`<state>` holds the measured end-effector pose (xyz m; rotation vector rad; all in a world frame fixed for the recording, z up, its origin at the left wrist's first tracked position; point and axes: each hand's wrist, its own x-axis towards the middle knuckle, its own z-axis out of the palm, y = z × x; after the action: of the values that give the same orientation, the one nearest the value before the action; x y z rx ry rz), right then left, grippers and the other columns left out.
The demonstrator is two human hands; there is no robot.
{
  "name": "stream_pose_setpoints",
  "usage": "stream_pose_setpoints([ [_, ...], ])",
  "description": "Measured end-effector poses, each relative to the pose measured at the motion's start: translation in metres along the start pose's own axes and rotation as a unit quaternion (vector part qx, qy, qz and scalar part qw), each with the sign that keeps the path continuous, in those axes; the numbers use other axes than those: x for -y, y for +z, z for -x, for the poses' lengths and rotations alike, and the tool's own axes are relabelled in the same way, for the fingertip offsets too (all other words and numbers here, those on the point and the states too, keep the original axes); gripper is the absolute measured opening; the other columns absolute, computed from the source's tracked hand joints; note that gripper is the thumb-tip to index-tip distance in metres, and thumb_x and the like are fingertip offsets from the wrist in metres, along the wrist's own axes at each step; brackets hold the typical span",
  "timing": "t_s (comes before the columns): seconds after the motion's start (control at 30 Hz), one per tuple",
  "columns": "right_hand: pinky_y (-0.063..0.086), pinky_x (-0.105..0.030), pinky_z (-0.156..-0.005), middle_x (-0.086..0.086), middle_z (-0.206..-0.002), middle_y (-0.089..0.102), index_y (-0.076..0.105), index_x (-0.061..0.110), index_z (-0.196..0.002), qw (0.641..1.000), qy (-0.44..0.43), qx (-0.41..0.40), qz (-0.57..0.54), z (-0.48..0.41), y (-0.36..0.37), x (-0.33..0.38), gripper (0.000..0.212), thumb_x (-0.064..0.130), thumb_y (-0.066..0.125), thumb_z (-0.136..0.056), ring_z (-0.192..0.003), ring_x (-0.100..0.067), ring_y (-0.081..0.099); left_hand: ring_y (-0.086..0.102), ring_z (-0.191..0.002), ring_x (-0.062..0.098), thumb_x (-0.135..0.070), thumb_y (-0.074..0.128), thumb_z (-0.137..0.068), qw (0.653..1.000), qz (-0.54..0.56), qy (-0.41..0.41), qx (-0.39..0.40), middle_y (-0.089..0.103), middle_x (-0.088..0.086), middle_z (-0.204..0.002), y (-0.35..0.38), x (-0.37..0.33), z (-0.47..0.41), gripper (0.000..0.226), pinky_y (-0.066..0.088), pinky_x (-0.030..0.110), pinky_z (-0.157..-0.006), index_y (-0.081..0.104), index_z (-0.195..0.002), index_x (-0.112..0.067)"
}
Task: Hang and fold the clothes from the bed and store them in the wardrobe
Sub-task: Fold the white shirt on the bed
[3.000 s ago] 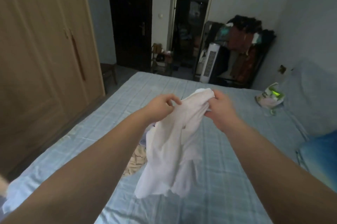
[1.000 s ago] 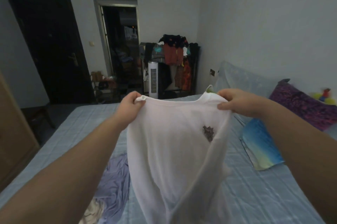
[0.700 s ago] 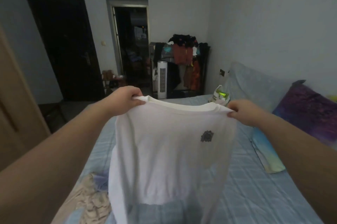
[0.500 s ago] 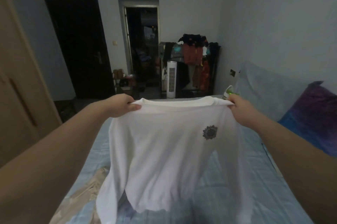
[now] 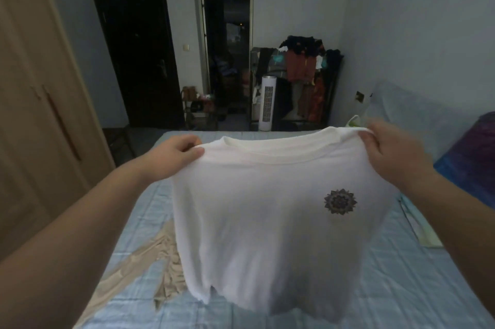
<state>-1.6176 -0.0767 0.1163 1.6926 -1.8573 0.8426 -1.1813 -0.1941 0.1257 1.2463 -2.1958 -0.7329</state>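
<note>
My left hand [image 5: 175, 153] and right hand [image 5: 388, 152] hold a white T-shirt [image 5: 273, 221] above the bed [image 5: 401, 288], fingers clamped on its shoulders.

The white T-shirt [image 5: 270, 221] was thin, matt cloth, soft enough to show shadow through it, with a dark printed emblem [image 5: 340, 201] on the chest. The bed [image 5: 396, 283] carried a pale blue checked cover, matt and lightly quilted-looking. A beige garment [image 5: 150, 264] on it was crinkled fabric. The wardrobe [image 5: 34, 103] had smooth, light wood-look doors. The tower fan [image 5: 267, 103] seemed to be white plastic, though dim light made that uncertain.
</note>
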Motion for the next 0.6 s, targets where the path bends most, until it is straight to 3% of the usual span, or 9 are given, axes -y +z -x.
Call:
stream_pose_setpoints([
  [0.07,0.030,-0.030,-0.061,-0.008,-0.084,0.061,0.052,0.023,-0.099,0.994,-0.022,-0.102,0.033,0.018,-0.009,0.005,0.021,0.039,0.038,-0.100,-0.076,-0.029,0.054,0.061,-0.082,0.019,-0.034,0.054,-0.099,0.997,0.012,0.013,-0.073,0.063,-0.001,-0.087,0.005,-0.009,0.010,0.015,0.049,0.034,-0.072,0.060,-0.086,-0.030],
  [0.17,0.032,-0.032,-0.060,-0.009,-0.091,0.062,0.055,0.021,-0.104,0.987,0.000,-0.156,0.043,0.039,-0.020,0.008,0.018,0.033,0.043,-0.099,-0.084,-0.026,0.050,0.059,-0.081,0.012,-0.033,0.055,-0.097,0.981,0.048,0.022,-0.185,0.062,-0.006,-0.086,0.022,-0.016,0.017,0.010,0.048,0.032,-0.069,0.061,-0.089,-0.034],
  [0.3,0.044,-0.038,-0.065,-0.009,-0.092,0.063,0.057,0.019,-0.102,0.989,0.049,-0.134,0.044,0.062,-0.021,0.000,0.019,0.031,0.044,-0.098,-0.088,-0.033,0.056,0.057,-0.085,0.005,-0.035,0.055,-0.097,0.962,0.126,-0.020,-0.243,0.061,-0.013,-0.091,0.065,-0.018,0.011,0.008,0.047,0.030,-0.072,0.062,-0.094,-0.036],
  [0.4,0.041,-0.036,-0.064,-0.009,-0.090,0.063,0.058,0.018,-0.098,0.990,0.070,-0.115,0.044,0.076,-0.013,-0.014,0.018,0.031,0.045,-0.098,-0.088,-0.032,0.057,0.055,-0.080,-0.008,-0.037,0.052,-0.097,0.949,0.150,-0.045,-0.275,0.060,-0.024,-0.087,0.105,-0.017,0.005,0.016,0.039,0.024,-0.066,0.057,-0.088,-0.049],
  [0.5,0.040,-0.036,-0.064,-0.009,-0.090,0.065,0.060,0.018,-0.097,0.990,0.080,-0.100,0.060,0.086,0.001,-0.039,0.022,0.032,0.044,-0.098,-0.089,-0.032,0.059,0.052,-0.080,-0.017,-0.038,0.047,-0.096,0.946,0.128,-0.040,-0.294,0.057,-0.035,-0.087,0.143,-0.013,-0.002,0.016,0.035,0.022,-0.062,0.052,-0.088,-0.050],
  [0.6,0.043,-0.039,-0.063,-0.009,-0.090,0.064,0.060,0.018,-0.097,0.992,0.071,-0.070,0.078,0.089,0.025,-0.070,0.024,0.035,0.043,-0.098,-0.088,-0.034,0.059,0.053,-0.077,-0.005,-0.039,0.043,-0.096,0.952,0.074,-0.024,-0.295,0.058,-0.024,-0.082,0.179,-0.007,-0.018,0.007,0.036,0.028,-0.062,0.049,-0.095,-0.044],
])
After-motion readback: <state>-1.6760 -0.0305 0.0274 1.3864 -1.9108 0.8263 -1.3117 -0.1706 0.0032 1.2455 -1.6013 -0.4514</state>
